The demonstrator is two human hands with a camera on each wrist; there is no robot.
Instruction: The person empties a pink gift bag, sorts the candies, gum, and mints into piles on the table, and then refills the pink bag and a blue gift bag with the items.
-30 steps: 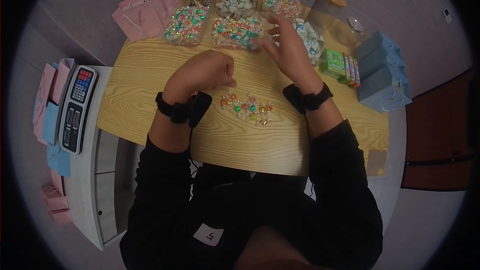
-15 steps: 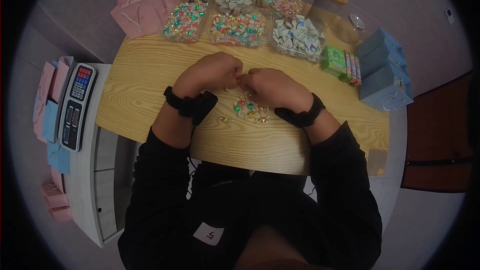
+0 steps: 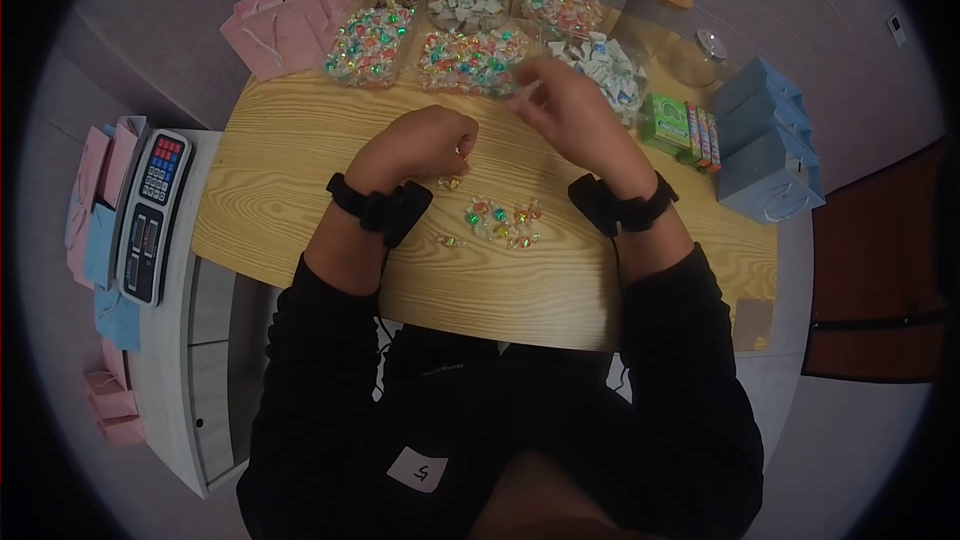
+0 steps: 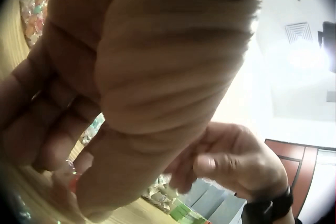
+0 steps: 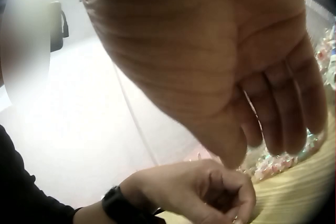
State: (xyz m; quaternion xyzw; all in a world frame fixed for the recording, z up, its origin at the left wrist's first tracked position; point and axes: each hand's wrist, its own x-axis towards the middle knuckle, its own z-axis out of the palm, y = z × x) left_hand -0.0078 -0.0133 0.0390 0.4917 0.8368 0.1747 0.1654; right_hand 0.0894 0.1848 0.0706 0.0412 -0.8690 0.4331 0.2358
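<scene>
My left hand [image 3: 418, 145], above the table's middle, has its fingers curled; in the left wrist view its thumb and fingers pinch a wrapped candy [image 4: 72, 182], partly hidden. Another candy [image 3: 449, 183] lies on the wood just under that hand. My right hand [image 3: 575, 115] hovers, slightly blurred, by the front of the middle candy tray; its fingers [image 5: 281, 113] are extended and loosely bent, with nothing seen in them. Nearer the body lies a small group of shiny wrapped candies [image 3: 501, 216], and a single candy [image 3: 450, 240] lies to their left.
Clear trays of colourful candies [image 3: 370, 45] and white-wrapped pieces [image 3: 600, 65] line the back. Pink bags [image 3: 275, 30] stand back left; green boxes [image 3: 668, 122] and blue bags [image 3: 768, 150] stand right. A scale [image 3: 154, 210] sits on the left side cabinet.
My right hand has gone from beside my left fingers up and right to the trays, its fingers loosening. My left hand has barely moved. The candy beneath it now shows more clearly.
</scene>
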